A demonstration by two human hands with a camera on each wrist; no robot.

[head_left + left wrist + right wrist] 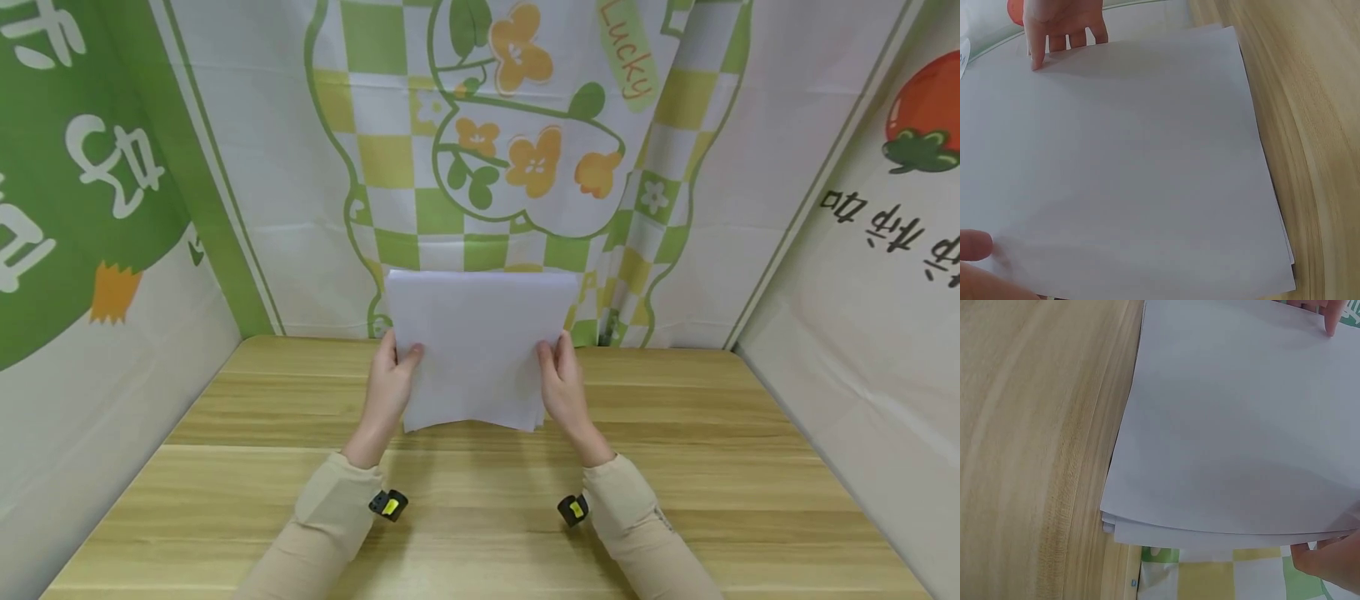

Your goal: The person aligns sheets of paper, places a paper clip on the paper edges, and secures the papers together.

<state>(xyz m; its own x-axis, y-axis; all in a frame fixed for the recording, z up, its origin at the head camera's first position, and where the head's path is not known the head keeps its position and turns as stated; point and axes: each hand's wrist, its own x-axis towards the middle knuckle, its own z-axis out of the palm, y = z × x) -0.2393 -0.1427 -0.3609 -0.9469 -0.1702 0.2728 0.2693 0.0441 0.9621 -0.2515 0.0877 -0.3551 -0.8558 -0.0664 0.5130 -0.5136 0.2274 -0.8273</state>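
A stack of blank white paper [480, 350] is held up between both hands over the far half of the table. My left hand [390, 379] grips its left edge, with the thumb on the front face and the fingers behind. On the opposite edge, my right hand [562, 383] holds it the same way. The lower edge of the paper bows slightly. In the right wrist view, the sheets [1222, 425] are a little uneven at one corner, where lower ones stick out. The left wrist view shows the paper [1135, 156] with offset sheets along its side.
The wooden table [480, 517] spreads beneath the hands. Behind it hangs a green and yellow checked cloth [390, 158] with flowers. Printed fabric walls [862, 275] close in both sides. Each cuff carries a small black device [388, 504].
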